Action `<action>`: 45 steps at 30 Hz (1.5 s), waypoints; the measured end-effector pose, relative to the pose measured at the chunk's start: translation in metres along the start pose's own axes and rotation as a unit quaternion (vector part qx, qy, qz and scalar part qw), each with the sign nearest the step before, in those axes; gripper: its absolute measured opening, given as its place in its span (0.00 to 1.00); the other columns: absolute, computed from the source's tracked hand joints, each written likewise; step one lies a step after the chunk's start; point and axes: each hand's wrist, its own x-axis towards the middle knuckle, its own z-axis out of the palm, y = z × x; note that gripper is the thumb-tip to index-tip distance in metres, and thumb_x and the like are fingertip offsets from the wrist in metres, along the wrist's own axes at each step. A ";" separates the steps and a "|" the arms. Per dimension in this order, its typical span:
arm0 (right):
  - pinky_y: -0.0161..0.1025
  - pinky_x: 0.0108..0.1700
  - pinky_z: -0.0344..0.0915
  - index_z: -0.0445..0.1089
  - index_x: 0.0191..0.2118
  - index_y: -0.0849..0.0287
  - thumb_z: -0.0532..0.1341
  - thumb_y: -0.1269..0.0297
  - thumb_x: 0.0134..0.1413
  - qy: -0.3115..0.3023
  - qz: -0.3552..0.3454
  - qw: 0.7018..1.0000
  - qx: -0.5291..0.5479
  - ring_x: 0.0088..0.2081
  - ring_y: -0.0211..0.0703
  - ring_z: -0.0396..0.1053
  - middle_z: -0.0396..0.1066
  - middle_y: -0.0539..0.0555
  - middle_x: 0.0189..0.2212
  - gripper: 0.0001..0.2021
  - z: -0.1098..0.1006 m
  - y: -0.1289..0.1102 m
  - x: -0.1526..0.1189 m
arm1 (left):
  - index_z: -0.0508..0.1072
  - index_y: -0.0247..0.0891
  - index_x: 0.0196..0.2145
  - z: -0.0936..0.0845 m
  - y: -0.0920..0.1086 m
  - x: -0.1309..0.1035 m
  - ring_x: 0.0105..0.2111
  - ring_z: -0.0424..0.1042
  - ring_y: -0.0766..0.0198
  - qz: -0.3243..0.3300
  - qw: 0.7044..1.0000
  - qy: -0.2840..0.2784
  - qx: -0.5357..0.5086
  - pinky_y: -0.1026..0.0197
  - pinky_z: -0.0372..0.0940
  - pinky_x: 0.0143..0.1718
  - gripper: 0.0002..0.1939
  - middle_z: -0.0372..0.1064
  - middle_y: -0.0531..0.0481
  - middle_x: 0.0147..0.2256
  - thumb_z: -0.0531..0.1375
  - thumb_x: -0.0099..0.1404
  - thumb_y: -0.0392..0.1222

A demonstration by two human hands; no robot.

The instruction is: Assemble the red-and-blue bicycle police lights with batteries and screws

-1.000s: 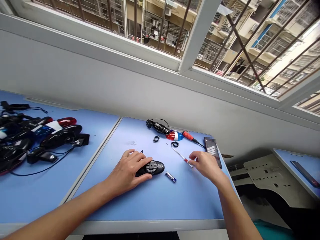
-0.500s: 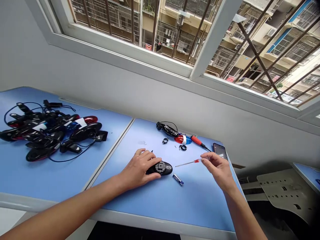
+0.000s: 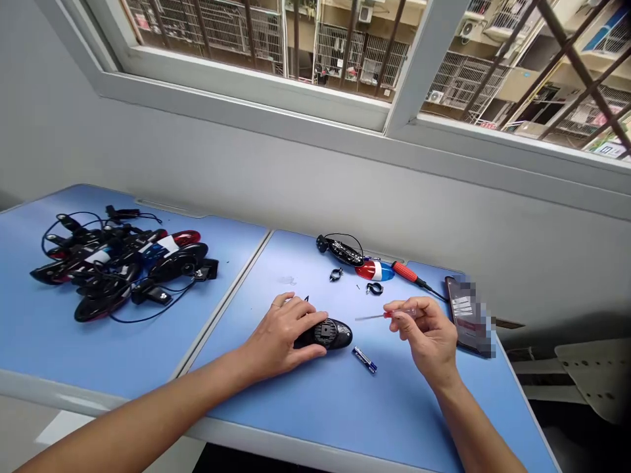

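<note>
My left hand (image 3: 290, 332) is wrapped over a black oval plastic housing (image 3: 340, 334) with a round ribbed pattern, pressing it to the blue table. In my right hand (image 3: 426, 335) is a thin screwdriver (image 3: 372, 317) with a clear and red handle; its shaft points left, with the tip just above and right of the housing, apart from it. A blue and white battery (image 3: 365, 360) lies on the table between the two hands, below the housing. A small dark pointed piece shows behind my left fingers, mostly hidden.
Behind lie an opened black unit (image 3: 342, 251) with a cable, a red, white and blue lens cover (image 3: 374, 270), two black ring clamps (image 3: 336, 274) and a red-handled soldering iron (image 3: 409, 274). A phone (image 3: 468, 315) lies right. Black lamp units (image 3: 133, 263) are heaped left.
The view has shifted, showing more of the phone at the right. My right hand has turned the screwdriver slightly, fingers closer round its handle. My left hand keeps its hold on the housing.
</note>
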 end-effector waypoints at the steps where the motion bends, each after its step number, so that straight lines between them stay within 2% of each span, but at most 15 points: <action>1: 0.33 0.19 0.65 0.66 0.33 0.56 0.65 0.60 0.56 0.013 0.007 1.000 0.015 0.22 0.36 0.70 0.77 0.53 0.30 0.08 0.002 -0.001 -0.001 | 0.70 0.39 0.53 0.000 0.000 0.000 0.41 0.70 0.55 0.000 1.000 0.000 0.000 0.41 0.55 0.56 0.21 0.72 0.44 0.43 0.62 0.65 0.49; 4: 0.33 0.19 0.67 0.66 0.34 0.56 0.65 0.61 0.56 0.038 0.005 0.998 0.056 0.21 0.36 0.70 0.77 0.52 0.28 0.08 0.009 -0.007 -0.005 | 0.70 0.39 0.52 0.000 0.001 0.001 0.42 0.71 0.55 0.001 1.000 -0.003 -0.001 0.41 0.55 0.56 0.20 0.72 0.44 0.43 0.62 0.65 0.49; 7: 0.33 0.20 0.70 0.67 0.35 0.56 0.64 0.62 0.57 0.034 -0.010 0.997 0.074 0.22 0.36 0.71 0.78 0.51 0.29 0.06 0.013 -0.010 -0.009 | 0.70 0.39 0.52 0.000 0.002 0.001 0.41 0.71 0.55 0.003 1.000 -0.003 0.002 0.41 0.55 0.56 0.21 0.72 0.44 0.42 0.63 0.64 0.48; 12: 0.35 0.22 0.72 0.67 0.36 0.55 0.64 0.64 0.58 0.014 -0.040 0.998 0.048 0.23 0.36 0.72 0.78 0.50 0.31 0.04 0.014 -0.006 -0.014 | 0.70 0.40 0.52 0.000 0.002 0.001 0.42 0.70 0.55 0.001 1.000 -0.006 0.000 0.41 0.54 0.56 0.21 0.72 0.44 0.42 0.63 0.64 0.48; 21: 0.37 0.23 0.73 0.66 0.36 0.55 0.64 0.60 0.59 0.003 -0.041 0.999 0.023 0.23 0.37 0.72 0.78 0.51 0.31 0.07 0.014 -0.005 -0.016 | 0.70 0.40 0.52 0.001 0.003 0.001 0.41 0.70 0.55 -0.002 1.000 -0.001 0.001 0.41 0.55 0.56 0.20 0.73 0.44 0.42 0.62 0.65 0.48; 28: 0.36 0.23 0.73 0.67 0.37 0.54 0.64 0.64 0.59 -0.003 -0.061 0.997 0.039 0.23 0.36 0.72 0.78 0.50 0.31 0.04 0.014 -0.005 -0.017 | 0.71 0.39 0.51 0.001 0.003 0.003 0.41 0.71 0.55 0.005 1.000 0.003 0.004 0.42 0.56 0.54 0.20 0.73 0.45 0.41 0.63 0.64 0.48; 37: 0.35 0.25 0.74 0.67 0.37 0.54 0.64 0.65 0.59 -0.020 -0.063 0.998 -0.010 0.23 0.34 0.72 0.77 0.49 0.31 0.04 0.014 -0.006 -0.018 | 0.70 0.40 0.52 0.002 0.002 0.003 0.41 0.70 0.55 0.012 1.000 0.004 -0.002 0.42 0.55 0.54 0.20 0.72 0.44 0.42 0.63 0.64 0.48; 39: 0.34 0.26 0.74 0.67 0.39 0.53 0.64 0.67 0.59 -0.016 -0.075 0.997 -0.011 0.23 0.34 0.71 0.77 0.48 0.31 0.05 0.015 -0.006 -0.019 | 0.70 0.40 0.52 0.002 0.002 0.003 0.41 0.70 0.55 0.012 1.000 0.005 -0.002 0.42 0.55 0.55 0.20 0.72 0.44 0.42 0.63 0.64 0.47; 43: 0.35 0.24 0.73 0.66 0.53 0.50 0.63 0.67 0.59 -0.016 -0.082 0.997 0.004 0.24 0.34 0.70 0.77 0.48 0.32 0.16 0.015 -0.005 -0.020 | 0.71 0.39 0.52 0.003 0.002 0.003 0.41 0.70 0.55 0.013 1.000 0.008 -0.004 0.43 0.55 0.54 0.21 0.72 0.44 0.41 0.64 0.63 0.46; 45: 0.34 0.25 0.73 0.70 0.49 0.52 0.62 0.67 0.60 -0.038 -0.058 0.998 0.005 0.24 0.34 0.70 0.76 0.49 0.32 0.11 0.011 -0.009 -0.016 | 0.71 0.38 0.52 0.003 0.002 0.004 0.41 0.70 0.56 0.016 1.000 0.010 -0.006 0.43 0.56 0.54 0.21 0.72 0.44 0.41 0.65 0.63 0.46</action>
